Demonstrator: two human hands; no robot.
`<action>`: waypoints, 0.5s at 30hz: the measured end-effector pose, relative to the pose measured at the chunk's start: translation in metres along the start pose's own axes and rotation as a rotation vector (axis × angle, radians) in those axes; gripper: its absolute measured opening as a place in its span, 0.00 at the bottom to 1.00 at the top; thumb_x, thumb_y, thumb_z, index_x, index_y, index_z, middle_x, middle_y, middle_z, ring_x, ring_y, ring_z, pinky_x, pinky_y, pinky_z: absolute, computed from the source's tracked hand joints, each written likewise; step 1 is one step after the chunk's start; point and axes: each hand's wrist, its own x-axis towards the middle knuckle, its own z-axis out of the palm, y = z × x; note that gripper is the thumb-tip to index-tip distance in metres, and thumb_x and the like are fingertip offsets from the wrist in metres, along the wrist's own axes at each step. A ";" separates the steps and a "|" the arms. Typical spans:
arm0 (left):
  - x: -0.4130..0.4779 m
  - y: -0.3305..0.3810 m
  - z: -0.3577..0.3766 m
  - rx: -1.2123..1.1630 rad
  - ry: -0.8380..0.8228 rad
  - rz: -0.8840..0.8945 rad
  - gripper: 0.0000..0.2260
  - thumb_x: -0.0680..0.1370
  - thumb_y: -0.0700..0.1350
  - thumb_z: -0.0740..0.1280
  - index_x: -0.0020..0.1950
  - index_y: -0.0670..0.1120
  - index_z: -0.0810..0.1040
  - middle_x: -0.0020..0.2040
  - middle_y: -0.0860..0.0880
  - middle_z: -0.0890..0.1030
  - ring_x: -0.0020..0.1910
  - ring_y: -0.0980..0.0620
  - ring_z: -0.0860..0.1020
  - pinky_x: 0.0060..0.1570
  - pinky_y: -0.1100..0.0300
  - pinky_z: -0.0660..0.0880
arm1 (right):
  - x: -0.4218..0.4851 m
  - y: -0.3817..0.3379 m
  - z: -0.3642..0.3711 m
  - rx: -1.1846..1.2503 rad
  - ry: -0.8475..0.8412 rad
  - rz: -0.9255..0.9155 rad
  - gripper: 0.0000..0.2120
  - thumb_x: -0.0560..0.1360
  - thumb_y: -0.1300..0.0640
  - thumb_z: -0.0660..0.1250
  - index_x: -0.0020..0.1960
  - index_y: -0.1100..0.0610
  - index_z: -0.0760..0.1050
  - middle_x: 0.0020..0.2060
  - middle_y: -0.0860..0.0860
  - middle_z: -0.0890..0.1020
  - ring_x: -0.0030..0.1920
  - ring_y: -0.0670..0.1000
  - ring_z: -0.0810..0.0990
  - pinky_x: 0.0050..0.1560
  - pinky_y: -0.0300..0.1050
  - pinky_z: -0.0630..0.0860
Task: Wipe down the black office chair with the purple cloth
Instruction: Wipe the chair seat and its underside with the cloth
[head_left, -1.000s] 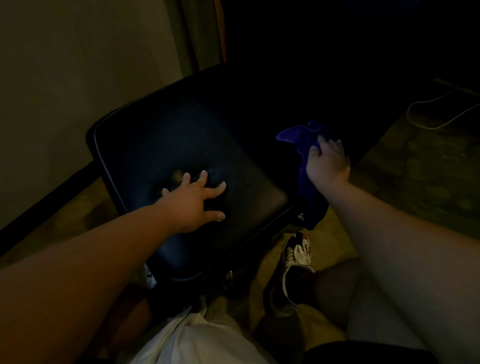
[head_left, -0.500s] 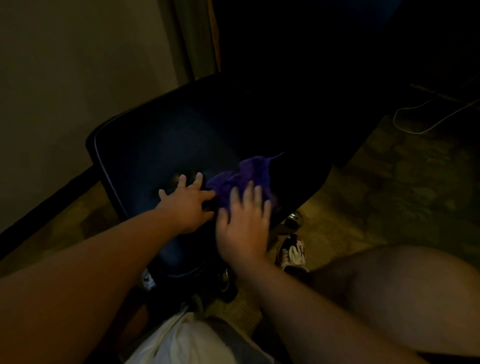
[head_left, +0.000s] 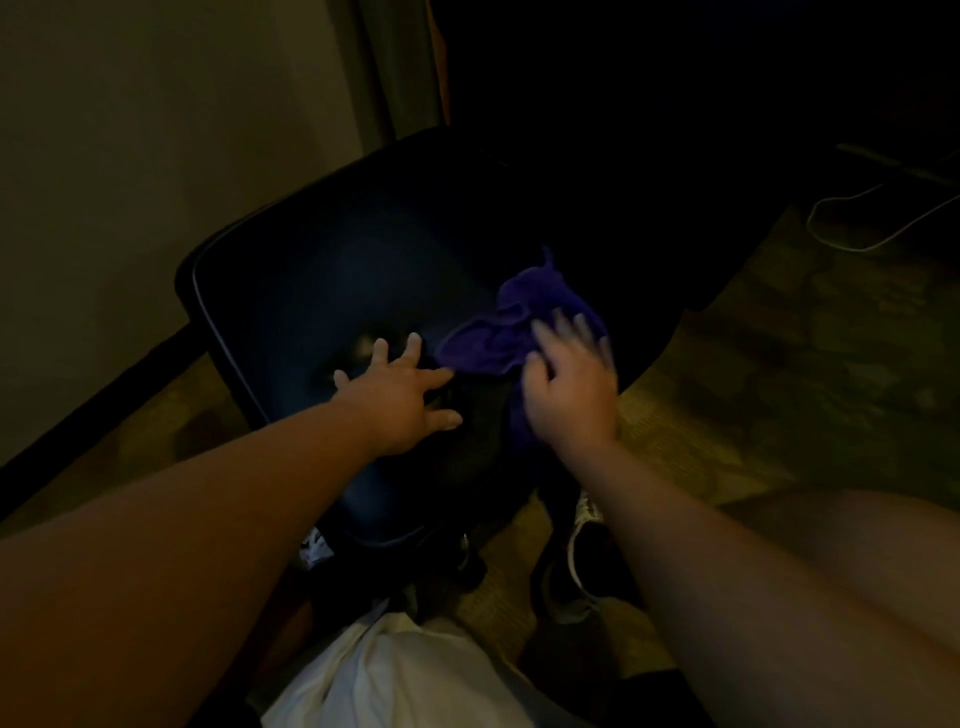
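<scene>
Right hand (head_left: 569, 395), fingers extended and blurred, pressing the purple cloth (head_left: 511, 332) flat onto the seat of the black office chair (head_left: 322, 280), toward its right edge. Left hand (head_left: 397, 400), fingers spread wide, resting flat on the seat just beside the cloth. Patterned carpet (head_left: 779, 374) beneath.

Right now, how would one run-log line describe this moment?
phase: wipe seat | left hand: flat on black office chair seat | right hand: pressing purple cloth on seat
</scene>
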 end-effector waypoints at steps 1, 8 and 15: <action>0.000 0.004 -0.001 0.005 -0.008 -0.005 0.31 0.78 0.66 0.59 0.79 0.66 0.50 0.82 0.50 0.39 0.79 0.39 0.40 0.69 0.26 0.50 | 0.013 0.009 -0.004 -0.021 0.012 0.054 0.27 0.79 0.48 0.54 0.76 0.54 0.71 0.78 0.55 0.67 0.80 0.56 0.59 0.79 0.56 0.49; 0.002 0.040 -0.003 -0.082 -0.007 -0.084 0.32 0.80 0.63 0.59 0.80 0.64 0.47 0.82 0.47 0.39 0.78 0.35 0.39 0.68 0.24 0.50 | 0.049 0.034 -0.016 -0.046 -0.011 0.261 0.26 0.85 0.46 0.52 0.82 0.48 0.55 0.83 0.55 0.51 0.82 0.58 0.45 0.80 0.63 0.47; 0.014 0.078 0.001 -0.113 0.030 -0.186 0.32 0.81 0.62 0.56 0.80 0.61 0.43 0.81 0.43 0.38 0.77 0.31 0.40 0.65 0.21 0.51 | -0.011 -0.003 -0.014 0.045 -0.105 0.319 0.30 0.85 0.45 0.54 0.84 0.49 0.49 0.83 0.55 0.43 0.82 0.59 0.41 0.79 0.61 0.46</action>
